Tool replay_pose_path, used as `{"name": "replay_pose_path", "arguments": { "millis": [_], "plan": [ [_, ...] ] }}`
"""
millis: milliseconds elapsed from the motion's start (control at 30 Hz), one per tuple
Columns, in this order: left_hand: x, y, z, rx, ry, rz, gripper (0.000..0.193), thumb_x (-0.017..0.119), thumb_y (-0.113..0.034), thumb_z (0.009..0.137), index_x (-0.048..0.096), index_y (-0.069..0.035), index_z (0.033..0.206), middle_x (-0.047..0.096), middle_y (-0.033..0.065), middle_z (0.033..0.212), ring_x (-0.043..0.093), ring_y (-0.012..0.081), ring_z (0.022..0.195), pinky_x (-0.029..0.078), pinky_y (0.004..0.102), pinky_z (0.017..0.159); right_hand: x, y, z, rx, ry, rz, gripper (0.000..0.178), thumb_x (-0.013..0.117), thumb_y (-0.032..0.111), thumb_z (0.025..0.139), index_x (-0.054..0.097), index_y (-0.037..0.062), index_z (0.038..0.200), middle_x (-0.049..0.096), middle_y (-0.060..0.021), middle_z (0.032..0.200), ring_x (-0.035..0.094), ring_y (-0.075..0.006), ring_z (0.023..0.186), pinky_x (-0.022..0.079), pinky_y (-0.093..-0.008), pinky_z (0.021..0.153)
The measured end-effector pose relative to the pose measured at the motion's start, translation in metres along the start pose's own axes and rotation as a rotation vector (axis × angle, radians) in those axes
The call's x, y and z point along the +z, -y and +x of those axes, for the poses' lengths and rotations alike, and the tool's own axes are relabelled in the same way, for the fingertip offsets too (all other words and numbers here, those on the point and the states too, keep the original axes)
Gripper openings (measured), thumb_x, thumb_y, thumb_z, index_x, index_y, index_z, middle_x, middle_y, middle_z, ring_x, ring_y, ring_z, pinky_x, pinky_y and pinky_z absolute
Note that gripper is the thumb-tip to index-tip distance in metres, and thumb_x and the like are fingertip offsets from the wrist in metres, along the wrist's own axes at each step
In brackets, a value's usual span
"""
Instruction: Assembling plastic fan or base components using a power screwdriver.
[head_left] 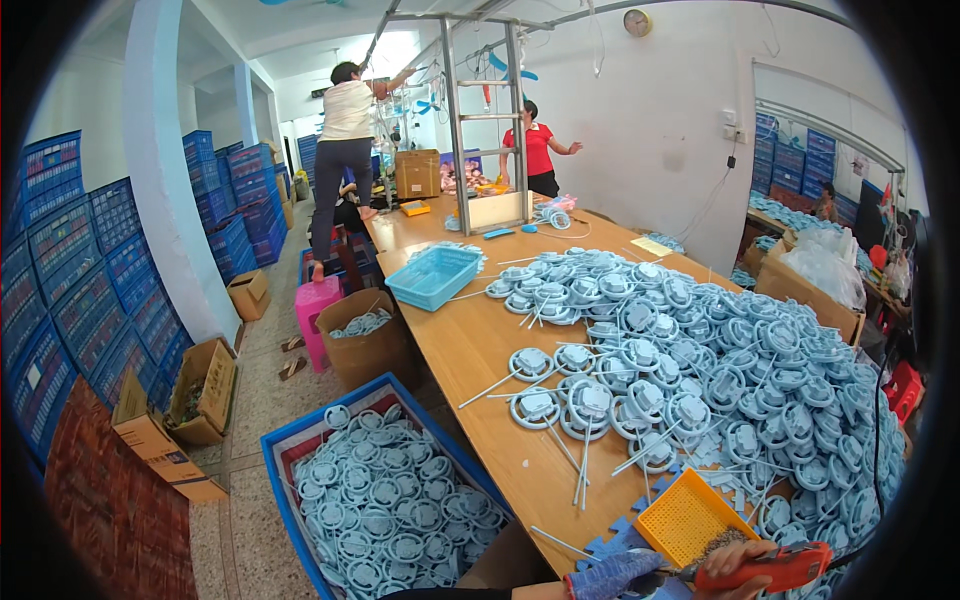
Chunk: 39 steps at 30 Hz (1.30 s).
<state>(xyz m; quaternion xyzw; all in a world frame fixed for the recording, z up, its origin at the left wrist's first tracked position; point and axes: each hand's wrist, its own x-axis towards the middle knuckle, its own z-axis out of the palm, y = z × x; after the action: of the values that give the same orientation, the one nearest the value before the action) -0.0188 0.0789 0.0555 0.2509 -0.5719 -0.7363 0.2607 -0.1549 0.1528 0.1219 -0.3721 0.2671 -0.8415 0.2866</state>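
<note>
At the lower right edge, my right hand (735,568) is wrapped round a red and black power screwdriver (785,568); its tip points left. Beside that tip is my left hand (615,576), in a blue-purple glove or cover. Its fingers are mostly hidden, and I cannot make out anything in them. Just beyond both hands, a yellow perforated basket (690,515) holds small screws in its near corner. Blue foam matting (618,540) lies under it. A big heap of light blue round fan-like parts with thin sticks (720,360) covers the table's right side.
A blue crate (275,470) full of similar parts stands left of the wooden table (460,350). A light blue basket (433,276) sits on the far half, before a metal frame (460,130). One person stands raised on the left; another, in red (540,150), is behind the table.
</note>
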Motion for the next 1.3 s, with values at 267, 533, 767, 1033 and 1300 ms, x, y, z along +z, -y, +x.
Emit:
{"name": "replay_pose_path", "arguments": {
  "millis": [267,533,767,1033,1300],
  "plan": [
    [-0.001,0.0,-0.004,-0.122,0.066,-0.486,0.021,0.06,-0.022,0.092,0.067,-0.004,0.099,0.067,0.0037,0.092,0.062,0.0108,0.082,0.05,0.0261,0.074,0.008,0.004,0.005,-0.02,-0.037,-0.064,0.065,0.066,0.069,0.071,0.053,0.0079,0.088,0.044,-0.0013,0.068,0.044,-0.0141,0.06,0.036,-0.0256,0.051],
    [-0.004,-0.001,-0.008,-0.111,0.133,-0.541,0.022,0.064,-0.021,0.09,0.065,-0.004,0.103,0.067,0.0026,0.089,0.062,0.0096,0.078,0.051,0.0252,0.071,0.009,0.007,0.004,-0.018,-0.042,-0.08,0.065,0.065,0.07,0.071,0.052,0.0076,0.083,0.044,-0.0015,0.067,0.043,-0.0143,0.058,0.036,-0.0259,0.049],
    [-0.018,-0.009,-0.008,-0.033,0.211,-0.22,0.024,0.063,-0.022,0.091,0.065,-0.002,0.106,0.065,0.0012,0.092,0.061,0.0101,0.084,0.051,0.026,0.077,0.012,0.01,0.002,-0.024,-0.049,-0.038,0.063,0.067,0.067,0.072,0.055,0.0087,0.091,0.045,-0.0012,0.068,0.044,-0.0143,0.059,0.037,-0.0261,0.049],
    [-0.027,0.009,0.005,0.192,0.304,0.03,0.019,0.067,-0.017,0.088,0.066,-0.002,0.099,0.064,0.0041,0.096,0.06,0.0131,0.093,0.05,0.0292,0.082,0.013,0.011,0.0,0.025,0.039,-0.03,0.063,0.069,0.062,0.073,0.057,0.0087,0.104,0.047,-0.0021,0.069,0.046,-0.0153,0.06,0.04,-0.0282,0.053],
    [-0.032,0.009,0.016,0.656,0.331,0.534,0.014,0.067,-0.02,0.084,0.068,-0.007,0.091,0.064,0.0091,0.092,0.06,0.0233,0.093,0.049,0.0362,0.083,0.015,0.012,0.003,0.019,0.161,-0.076,0.061,0.068,0.061,0.075,0.055,0.0064,0.101,0.048,-0.0033,0.066,0.045,-0.0162,0.055,0.04,-0.0284,0.049]
  ]
}}
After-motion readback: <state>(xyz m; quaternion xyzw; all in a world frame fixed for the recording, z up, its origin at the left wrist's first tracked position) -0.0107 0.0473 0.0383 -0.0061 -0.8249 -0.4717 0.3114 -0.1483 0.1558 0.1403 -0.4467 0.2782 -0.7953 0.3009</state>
